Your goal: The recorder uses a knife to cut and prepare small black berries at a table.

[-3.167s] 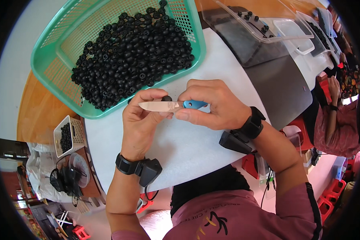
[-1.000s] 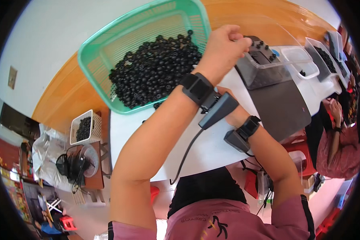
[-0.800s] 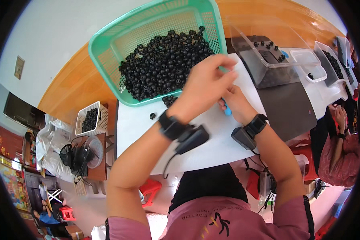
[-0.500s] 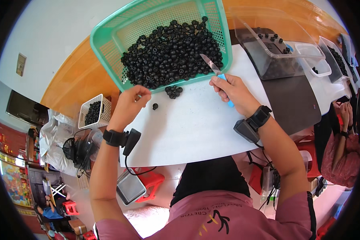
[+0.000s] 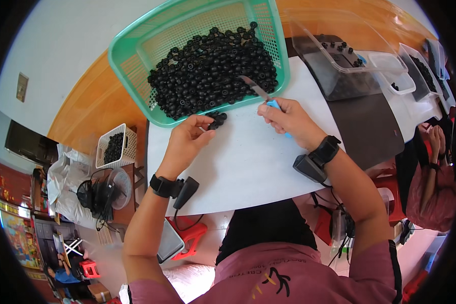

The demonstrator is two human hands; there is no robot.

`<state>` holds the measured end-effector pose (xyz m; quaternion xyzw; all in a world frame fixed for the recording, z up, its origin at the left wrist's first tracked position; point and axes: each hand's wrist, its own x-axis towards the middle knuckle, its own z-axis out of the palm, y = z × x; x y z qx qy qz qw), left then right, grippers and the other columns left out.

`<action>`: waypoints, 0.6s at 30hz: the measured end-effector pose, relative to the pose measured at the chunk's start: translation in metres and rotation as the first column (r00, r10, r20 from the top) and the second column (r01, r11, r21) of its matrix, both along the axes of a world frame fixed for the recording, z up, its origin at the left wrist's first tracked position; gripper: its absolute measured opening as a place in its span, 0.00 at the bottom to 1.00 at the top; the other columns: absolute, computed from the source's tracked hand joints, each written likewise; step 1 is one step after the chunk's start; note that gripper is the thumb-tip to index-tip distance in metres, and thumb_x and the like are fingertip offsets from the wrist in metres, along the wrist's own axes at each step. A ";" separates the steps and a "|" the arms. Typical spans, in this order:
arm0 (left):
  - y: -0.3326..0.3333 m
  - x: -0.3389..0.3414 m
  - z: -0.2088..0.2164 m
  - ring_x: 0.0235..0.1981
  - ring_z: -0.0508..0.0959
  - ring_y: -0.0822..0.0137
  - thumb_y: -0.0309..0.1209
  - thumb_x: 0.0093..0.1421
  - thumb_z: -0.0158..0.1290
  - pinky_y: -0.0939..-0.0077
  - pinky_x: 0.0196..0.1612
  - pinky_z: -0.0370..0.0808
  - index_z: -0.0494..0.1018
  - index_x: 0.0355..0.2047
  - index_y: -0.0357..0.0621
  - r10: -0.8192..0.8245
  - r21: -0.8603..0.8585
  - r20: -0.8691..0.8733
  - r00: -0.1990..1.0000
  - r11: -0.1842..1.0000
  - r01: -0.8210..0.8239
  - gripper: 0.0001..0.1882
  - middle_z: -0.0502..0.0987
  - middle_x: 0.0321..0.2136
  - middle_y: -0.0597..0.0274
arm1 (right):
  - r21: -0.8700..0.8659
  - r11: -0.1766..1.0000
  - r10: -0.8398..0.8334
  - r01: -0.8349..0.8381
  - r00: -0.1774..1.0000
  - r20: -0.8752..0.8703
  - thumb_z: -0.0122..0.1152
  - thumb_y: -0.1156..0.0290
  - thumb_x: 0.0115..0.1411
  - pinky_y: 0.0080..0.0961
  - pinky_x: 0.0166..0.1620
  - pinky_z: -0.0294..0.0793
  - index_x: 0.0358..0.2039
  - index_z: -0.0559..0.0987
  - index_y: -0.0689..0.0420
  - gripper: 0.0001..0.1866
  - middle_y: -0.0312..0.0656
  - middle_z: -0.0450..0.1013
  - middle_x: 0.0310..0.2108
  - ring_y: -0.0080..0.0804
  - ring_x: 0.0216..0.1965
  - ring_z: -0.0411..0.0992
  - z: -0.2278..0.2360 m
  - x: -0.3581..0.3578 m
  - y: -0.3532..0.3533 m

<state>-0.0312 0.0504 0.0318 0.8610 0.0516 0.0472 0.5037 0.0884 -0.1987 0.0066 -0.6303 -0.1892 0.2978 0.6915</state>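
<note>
My right hand [image 5: 285,117] is closed around the blue handle of a knife [image 5: 256,88], its blade pointing up and left over the green basket's near edge. My left hand [image 5: 188,138] reaches to a small pile of round black parts [image 5: 218,119], thumb and fingers apart, fingertips at the pile's left side. Whether a part is pinched there is hard to see. Just beyond both hands, the green plastic basket [image 5: 162,121] holds a large heap of similar black parts [image 5: 213,71] with ring-shaped ends. Both wrists wear black bands with small devices.
White sheet covers the table [image 5: 248,167]. At right stand a large clear bin [image 5: 339,76], a dark mat [image 5: 367,126] and smaller tubs [image 5: 397,83]. A white basket [image 5: 129,147] of black parts stands at left. Another person's hands [image 5: 435,139] show at far right.
My left hand has moved right and slightly down to the small pile, covering where a loose black part lay. My right hand and the knife have shifted a little left and down.
</note>
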 end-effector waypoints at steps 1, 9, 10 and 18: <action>-0.011 0.004 0.003 0.30 0.76 0.73 0.23 0.58 0.58 0.80 0.34 0.73 0.73 0.42 0.36 -0.005 -0.203 -0.030 1.000 0.979 -0.001 0.12 0.75 0.32 0.64 | 0.026 0.999 0.028 -0.029 1.000 0.008 0.63 0.57 0.60 0.12 0.23 0.56 0.36 0.76 0.57 0.15 0.28 0.68 0.25 0.12 0.21 0.58 0.000 -0.001 -0.001; -0.072 0.031 -0.003 0.35 0.78 0.69 0.21 0.59 0.56 0.75 0.41 0.75 0.71 0.45 0.35 -0.123 -0.508 0.158 0.980 0.840 0.188 0.13 0.78 0.35 0.60 | 0.202 0.975 0.084 -0.091 0.996 0.041 0.67 0.59 0.57 0.12 0.25 0.56 0.34 0.76 0.52 0.13 0.26 0.68 0.25 0.11 0.24 0.60 0.011 -0.007 -0.004; -0.075 0.034 -0.006 0.36 0.78 0.70 0.21 0.59 0.56 0.76 0.42 0.75 0.72 0.45 0.35 -0.125 -0.510 0.186 0.975 0.836 0.204 0.13 0.78 0.35 0.60 | 0.221 0.972 0.077 -0.079 0.997 0.018 0.67 0.59 0.58 0.12 0.25 0.56 0.34 0.76 0.52 0.12 0.27 0.70 0.26 0.11 0.25 0.61 0.010 -0.006 -0.005; -0.073 0.037 -0.019 0.41 0.79 0.67 0.16 0.59 0.54 0.77 0.46 0.77 0.72 0.47 0.34 -0.106 -0.458 0.279 0.954 0.859 0.229 0.15 0.76 0.41 0.58 | 0.258 0.963 0.091 -0.072 0.994 -0.064 0.66 0.60 0.59 0.12 0.24 0.56 0.36 0.77 0.57 0.14 0.33 0.75 0.27 0.12 0.24 0.64 0.005 -0.001 -0.004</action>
